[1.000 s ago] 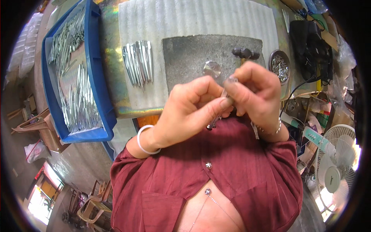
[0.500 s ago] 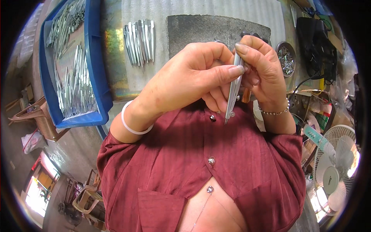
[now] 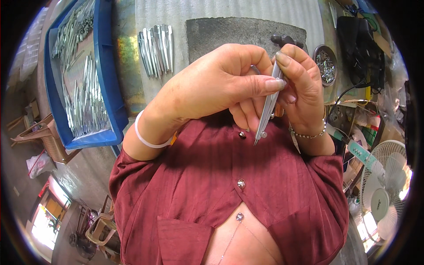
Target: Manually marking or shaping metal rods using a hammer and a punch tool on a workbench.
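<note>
While a blue tray (image 3: 106,66) of metal strips flanks the surface (image 3: 126,57) at left, we face a row of silver pieces (image 3: 157,51), a grey slab (image 3: 221,33) partly hidden by our hands, a dark hammer head (image 3: 287,41) and a bowl (image 3: 325,66) of small metal parts. Held above our red shirt (image 3: 194,176), the slim metal tool (image 3: 266,110) slants, tip down toward us and slightly left. Our left hand (image 3: 229,84), wrist bent, pinches its upper part; our right hand (image 3: 304,84), fingers curled, grips its top end.
</note>
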`<move>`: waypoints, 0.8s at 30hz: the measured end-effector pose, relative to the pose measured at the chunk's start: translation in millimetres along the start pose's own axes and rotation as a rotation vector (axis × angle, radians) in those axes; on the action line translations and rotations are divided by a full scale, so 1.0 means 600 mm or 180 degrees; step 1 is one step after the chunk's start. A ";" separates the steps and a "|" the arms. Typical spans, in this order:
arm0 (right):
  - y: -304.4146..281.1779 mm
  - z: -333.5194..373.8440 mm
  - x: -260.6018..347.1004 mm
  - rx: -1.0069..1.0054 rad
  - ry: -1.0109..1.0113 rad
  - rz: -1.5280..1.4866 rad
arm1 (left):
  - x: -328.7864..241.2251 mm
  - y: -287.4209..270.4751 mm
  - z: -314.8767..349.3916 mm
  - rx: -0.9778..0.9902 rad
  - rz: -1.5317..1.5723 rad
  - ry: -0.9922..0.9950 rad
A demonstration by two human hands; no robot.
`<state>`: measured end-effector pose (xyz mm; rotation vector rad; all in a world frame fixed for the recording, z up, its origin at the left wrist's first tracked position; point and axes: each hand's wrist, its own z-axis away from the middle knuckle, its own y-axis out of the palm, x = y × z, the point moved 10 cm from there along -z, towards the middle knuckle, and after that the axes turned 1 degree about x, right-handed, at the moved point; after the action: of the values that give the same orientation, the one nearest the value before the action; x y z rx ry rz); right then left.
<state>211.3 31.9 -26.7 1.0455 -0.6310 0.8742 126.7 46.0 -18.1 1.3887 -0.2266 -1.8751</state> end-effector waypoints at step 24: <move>-0.037 0.022 0.021 -0.0432 -0.0640 -0.0211 | -0.010 0.023 -0.045 0.0658 -0.0341 -0.0243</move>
<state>236.0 18.7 -21.9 1.0325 -0.8087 0.6639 157.3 48.4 -16.5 1.4929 -0.4010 -2.0421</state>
